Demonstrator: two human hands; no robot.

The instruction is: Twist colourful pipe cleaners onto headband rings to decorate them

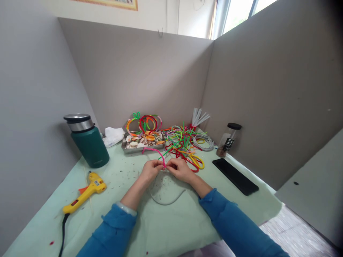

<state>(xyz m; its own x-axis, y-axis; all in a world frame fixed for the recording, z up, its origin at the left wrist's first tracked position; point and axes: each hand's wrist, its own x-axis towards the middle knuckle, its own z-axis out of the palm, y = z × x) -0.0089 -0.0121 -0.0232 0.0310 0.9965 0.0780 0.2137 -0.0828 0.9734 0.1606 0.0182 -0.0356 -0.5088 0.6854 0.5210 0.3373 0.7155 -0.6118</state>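
Fingertip to fingertip over the middle of the table, my left hand point(152, 169) and my right hand point(179, 169) both pinch a bright pink pipe cleaner point(154, 149). Its free end arches up and to the left, toward the tray. A grey wire-like length point(168, 203) curves over the cloth below my hands; its upper end runs up by my fingers, and I cannot tell whether it joins the pink piece. Just beyond my hands lies a tangle of coloured pipe cleaners point(184, 141), with red and yellow loops closest to my right hand.
A metal tray point(143, 150) of shells stands behind, with coloured rings point(148, 124) on it. At left are a green bottle point(89, 146), white tissue point(114, 135) and a yellow glue gun point(85, 197). White sticks point(198, 117), a clear bottle point(227, 140) and a black slab point(235, 176) sit right.
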